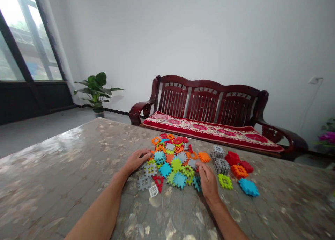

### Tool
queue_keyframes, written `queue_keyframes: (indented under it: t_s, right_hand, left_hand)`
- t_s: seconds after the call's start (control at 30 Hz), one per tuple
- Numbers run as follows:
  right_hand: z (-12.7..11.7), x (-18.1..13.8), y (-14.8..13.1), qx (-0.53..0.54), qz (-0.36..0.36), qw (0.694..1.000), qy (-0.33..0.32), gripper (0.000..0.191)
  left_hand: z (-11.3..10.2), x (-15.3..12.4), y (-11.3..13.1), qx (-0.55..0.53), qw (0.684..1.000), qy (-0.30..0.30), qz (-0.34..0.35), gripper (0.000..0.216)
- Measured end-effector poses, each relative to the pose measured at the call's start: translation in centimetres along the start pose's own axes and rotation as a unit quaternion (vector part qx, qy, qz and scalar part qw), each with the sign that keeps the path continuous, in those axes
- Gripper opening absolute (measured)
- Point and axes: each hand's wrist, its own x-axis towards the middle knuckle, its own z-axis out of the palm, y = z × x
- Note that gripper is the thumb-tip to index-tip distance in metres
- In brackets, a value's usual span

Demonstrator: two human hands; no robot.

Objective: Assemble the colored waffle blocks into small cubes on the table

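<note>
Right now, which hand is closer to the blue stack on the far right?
The right hand. It is left of the blue stack, with a green grid between them. The left hand is farther away, at the left edge of the colourful pile.

Probably a home: wooden settee [202,101], potted plant [97,87].

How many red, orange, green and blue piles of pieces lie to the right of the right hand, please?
Red piles: 2
Orange pile: 1
Green pile: 1
Blue pile: 1
Total: 5
</note>
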Motion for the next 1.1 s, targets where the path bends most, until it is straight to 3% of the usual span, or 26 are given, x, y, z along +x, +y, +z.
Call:
queue_keyframes:
  t_s: [0.13, 0.23, 0.4, 0.6, 0.83, 1.1]
  right_hand:
    - [-0.3, 0.1, -0.5, -0.055, -0.038, 0.997, 0.025, 0.043]
    - [-0.2, 0.4, -0.6, -0.122, -0.073, 0.990, 0.023, 0.041]
    - [0.1, 1.0, 0.0, -0.202, -0.092, 0.975, -0.006, 0.043]
    - [-0.1, 1.0, -0.6, -0.201, -0.095, 0.975, -0.023, 0.039]
    - [-0.2, 0.5, -1.1, -0.170, -0.093, 0.980, -0.036, 0.032]
    - [-0.1, 0.8, -1.1, -0.131, -0.062, 0.989, -0.030, 0.036]
  left_hand:
    - [-0.3, 0.7, 0.6, -0.079, 0.988, 0.106, -0.078, 0.061]
    - [-0.1, 2.6, 1.2, -0.063, 0.980, 0.154, -0.106, 0.056]
    - [0.7, 7.6, 3.9, 0.083, 0.995, 0.051, 0.003, 0.049]
    - [4.3, 13.5, 8.3, 0.233, 0.963, -0.070, 0.115, 0.056]
    - [9.7, 18.5, 12.4, 0.265, 0.938, -0.197, 0.107, 0.068]
    - [12.5, 19.7, 11.8, 0.270, 0.923, -0.255, 0.098, 0.065]
